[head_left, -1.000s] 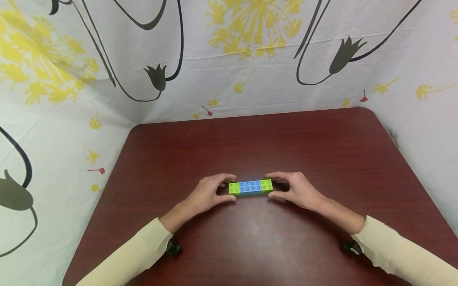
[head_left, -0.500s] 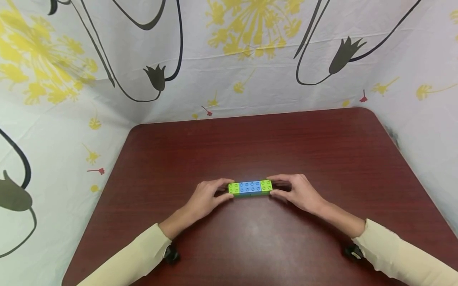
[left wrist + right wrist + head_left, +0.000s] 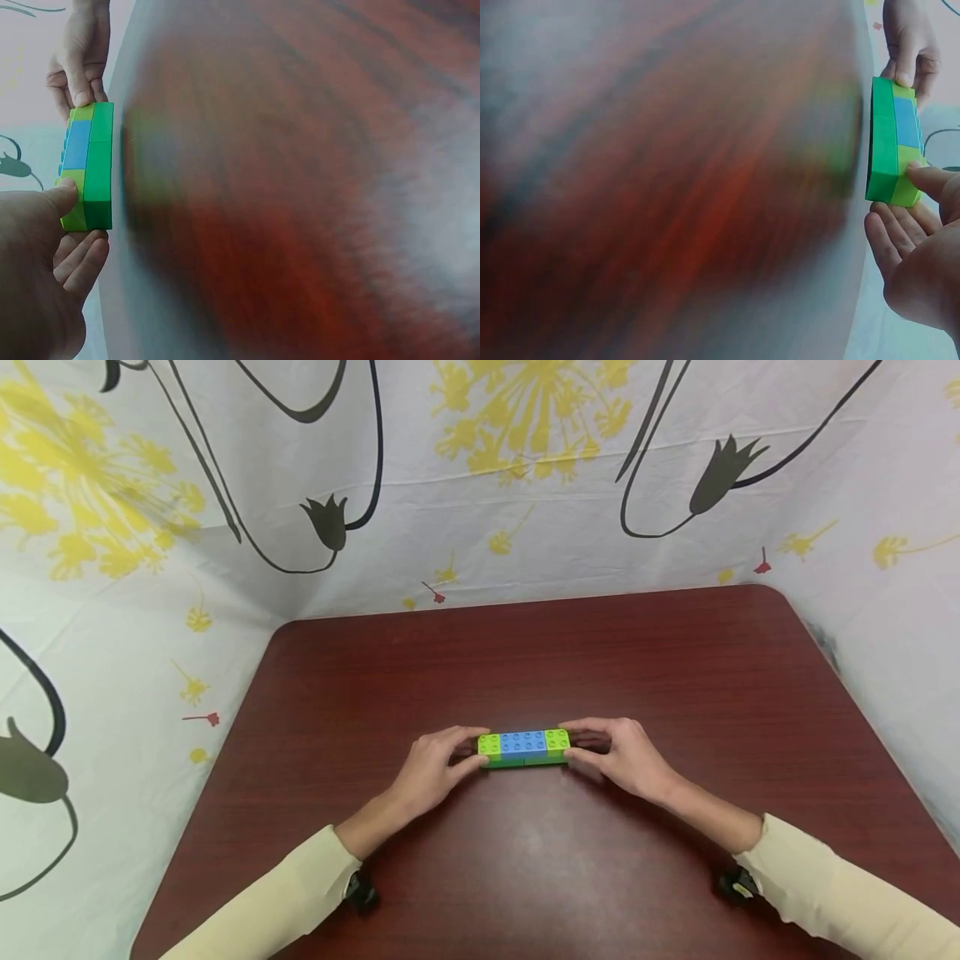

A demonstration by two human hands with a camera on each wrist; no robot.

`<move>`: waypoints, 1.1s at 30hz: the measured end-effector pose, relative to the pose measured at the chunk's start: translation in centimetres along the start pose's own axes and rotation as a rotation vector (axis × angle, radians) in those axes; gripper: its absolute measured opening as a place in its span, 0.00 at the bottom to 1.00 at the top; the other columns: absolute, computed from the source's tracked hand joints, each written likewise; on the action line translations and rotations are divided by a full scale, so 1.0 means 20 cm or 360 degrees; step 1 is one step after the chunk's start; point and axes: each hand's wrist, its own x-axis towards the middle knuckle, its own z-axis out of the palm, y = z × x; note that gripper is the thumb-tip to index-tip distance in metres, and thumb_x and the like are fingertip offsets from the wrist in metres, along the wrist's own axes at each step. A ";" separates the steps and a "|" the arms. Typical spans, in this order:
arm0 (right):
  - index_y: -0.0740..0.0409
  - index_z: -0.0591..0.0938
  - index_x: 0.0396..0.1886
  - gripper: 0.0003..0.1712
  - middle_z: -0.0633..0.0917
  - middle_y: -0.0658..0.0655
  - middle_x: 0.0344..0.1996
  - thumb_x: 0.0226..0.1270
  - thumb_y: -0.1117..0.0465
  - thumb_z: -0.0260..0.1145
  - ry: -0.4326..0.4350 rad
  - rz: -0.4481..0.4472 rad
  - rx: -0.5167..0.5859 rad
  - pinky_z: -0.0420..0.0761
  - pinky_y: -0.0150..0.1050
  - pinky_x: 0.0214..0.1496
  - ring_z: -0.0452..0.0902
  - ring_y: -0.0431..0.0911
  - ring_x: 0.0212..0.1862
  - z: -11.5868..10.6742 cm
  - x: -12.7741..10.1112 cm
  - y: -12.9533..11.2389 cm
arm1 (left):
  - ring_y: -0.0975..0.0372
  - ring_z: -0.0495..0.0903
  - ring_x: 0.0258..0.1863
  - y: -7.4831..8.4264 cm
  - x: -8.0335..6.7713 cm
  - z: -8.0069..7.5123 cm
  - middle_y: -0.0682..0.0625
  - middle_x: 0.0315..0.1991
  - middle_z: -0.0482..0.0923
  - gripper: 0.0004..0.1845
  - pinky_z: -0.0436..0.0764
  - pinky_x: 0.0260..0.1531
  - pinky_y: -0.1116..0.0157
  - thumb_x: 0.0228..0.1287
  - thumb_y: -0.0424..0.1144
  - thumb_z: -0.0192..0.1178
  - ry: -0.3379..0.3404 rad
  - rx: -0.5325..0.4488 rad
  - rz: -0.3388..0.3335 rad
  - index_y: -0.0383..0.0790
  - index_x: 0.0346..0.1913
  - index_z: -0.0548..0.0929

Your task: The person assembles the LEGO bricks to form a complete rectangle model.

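A bar of joined toy building bricks (image 3: 523, 743) is held between both hands near the middle of the table. Its upper layer has a blue brick between two light green ones, studs up. The lower layer is darker green bricks (image 3: 99, 172) with a seam midway. My left hand (image 3: 427, 772) pinches the left end, thumb on the near side and fingers on the far side. At the right end my right hand (image 3: 633, 764) pinches in the same way. Both wrist views show a narrow gap under the bar, so it appears just off the tabletop.
The dark red wooden table (image 3: 525, 668) has rounded far corners and a glossy top with reflections. White cloth (image 3: 570, 543) printed with flowers hangs around its back and sides. A dark device (image 3: 362, 892) sits at the left cuff and another (image 3: 737, 885) at the right cuff.
Both hands have closed in from around the bar's ends to pinch it. The bar has since shifted slightly up in the head view, and more of its darker green front shows.
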 end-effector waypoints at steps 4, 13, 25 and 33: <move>0.62 0.88 0.59 0.22 0.91 0.58 0.52 0.65 0.68 0.79 0.0037 0.0050 0.0018 0.88 0.39 0.49 0.91 0.48 0.48 -0.01 0.03 -0.01 | 0.64 0.89 0.49 0.00 0.04 -0.02 0.49 0.54 0.88 0.21 0.87 0.48 0.65 0.72 0.43 0.71 0.0050 -0.0042 -0.0026 0.42 0.65 0.85; 0.59 0.89 0.59 0.19 0.91 0.57 0.51 0.71 0.60 0.77 0.0073 0.0249 0.0042 0.87 0.43 0.50 0.91 0.49 0.48 -0.03 0.12 0.00 | 0.61 0.90 0.47 -0.03 0.13 -0.02 0.48 0.50 0.90 0.18 0.88 0.48 0.63 0.74 0.43 0.70 0.0128 -0.0170 -0.0186 0.42 0.62 0.86; 0.59 0.92 0.54 0.15 0.92 0.60 0.49 0.74 0.56 0.74 0.0092 0.0328 -0.0090 0.83 0.44 0.43 0.90 0.54 0.49 -0.03 0.19 0.00 | 0.61 0.91 0.46 -0.05 0.19 0.00 0.51 0.48 0.91 0.16 0.88 0.48 0.59 0.75 0.48 0.68 0.0129 -0.0139 -0.0367 0.44 0.58 0.89; 0.57 0.94 0.49 0.13 0.93 0.58 0.44 0.73 0.54 0.75 0.0138 0.0315 -0.0225 0.81 0.42 0.39 0.89 0.49 0.41 -0.02 0.22 0.00 | 0.62 0.90 0.43 -0.07 0.22 0.00 0.52 0.49 0.91 0.16 0.87 0.44 0.59 0.75 0.51 0.68 0.0160 0.0001 -0.0400 0.47 0.56 0.92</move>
